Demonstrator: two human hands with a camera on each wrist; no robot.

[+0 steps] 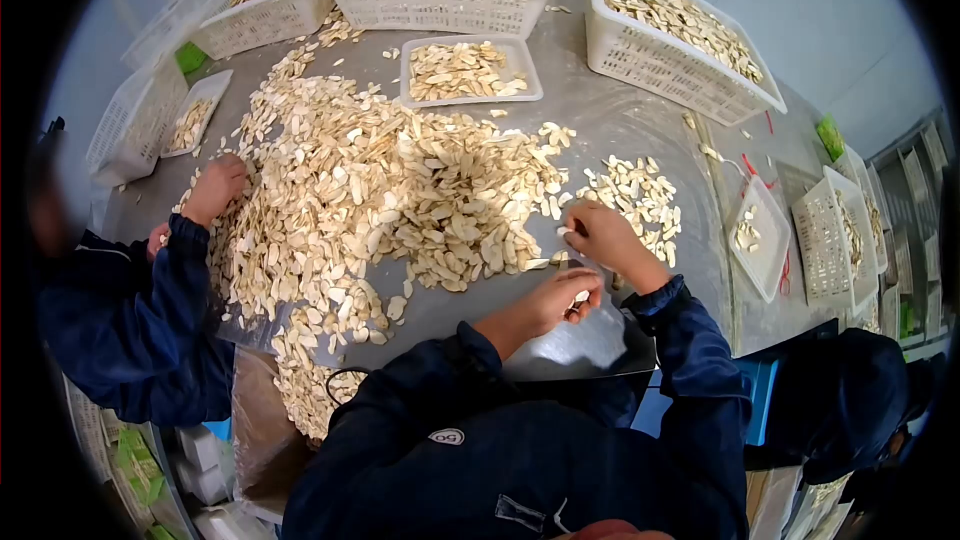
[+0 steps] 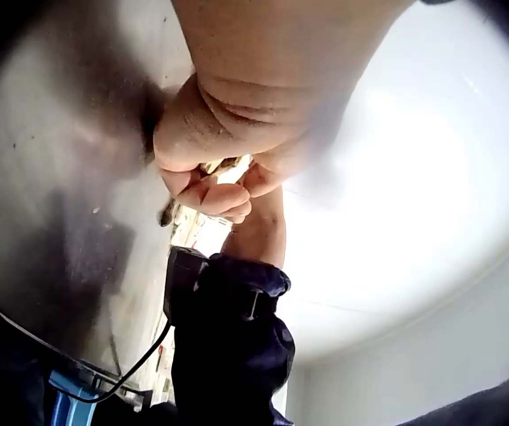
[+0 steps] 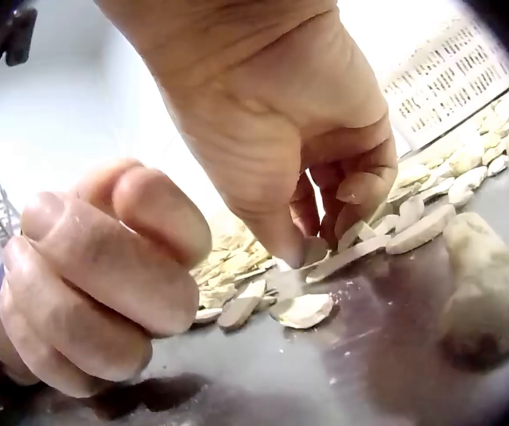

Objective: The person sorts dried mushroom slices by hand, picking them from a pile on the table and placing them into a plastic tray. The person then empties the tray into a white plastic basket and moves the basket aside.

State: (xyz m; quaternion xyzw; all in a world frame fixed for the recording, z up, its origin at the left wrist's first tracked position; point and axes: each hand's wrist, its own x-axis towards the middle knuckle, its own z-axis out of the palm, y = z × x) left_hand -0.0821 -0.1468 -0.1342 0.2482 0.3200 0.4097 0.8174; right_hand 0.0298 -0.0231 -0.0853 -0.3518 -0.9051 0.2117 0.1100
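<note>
Pale dried slices (image 1: 330,180) lie in a broad heap on the metal table, with a smaller group (image 1: 640,202) at its right. The left hand (image 1: 565,300) is curled round a few slices (image 2: 223,165), held over the table near its front edge. Just beyond it, the right hand (image 1: 605,237) reaches down at the gap between heap and smaller group, thumb and fingertips pinching a slice. In the right wrist view the right hand (image 3: 281,133) has its fingertips at the table among slices (image 3: 423,232); a single slice (image 3: 303,311) lies in front of them.
A shallow tray of slices (image 1: 408,80) stands behind the heap. White baskets (image 1: 440,2) line the back, one full basket (image 1: 680,80) at right. Another tray (image 1: 762,275) lies farther right. Another person's hand (image 1: 215,190) touches the heap's left side. Slices fill a bag (image 1: 262,420) below.
</note>
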